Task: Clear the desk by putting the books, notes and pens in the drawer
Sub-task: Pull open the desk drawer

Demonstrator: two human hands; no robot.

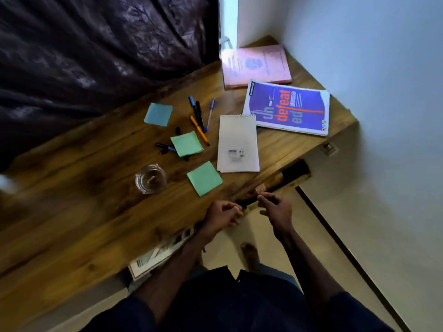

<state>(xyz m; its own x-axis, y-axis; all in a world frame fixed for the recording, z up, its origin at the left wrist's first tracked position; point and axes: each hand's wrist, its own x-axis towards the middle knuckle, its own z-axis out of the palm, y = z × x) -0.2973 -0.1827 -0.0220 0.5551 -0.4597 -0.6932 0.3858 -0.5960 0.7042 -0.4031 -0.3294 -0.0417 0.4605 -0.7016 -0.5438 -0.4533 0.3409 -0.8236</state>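
Opening the drawer (291,174) is looking like the step in hand: left hand (223,214) and right hand (275,209) are curling their fingers on its front lip at 5 o'clock of the desk (84,212), though blur is hiding the exact grip. Pink book (256,65) and purple book (287,109) are lying at 1 o'clock, with notepad (237,144), pens (199,116) and sticky notes (187,143) mid-desk. The next move is probably calling for a wider pull. Glass ashtray (150,179) is sitting at 7 o'clock of the notes, beside the reach path.
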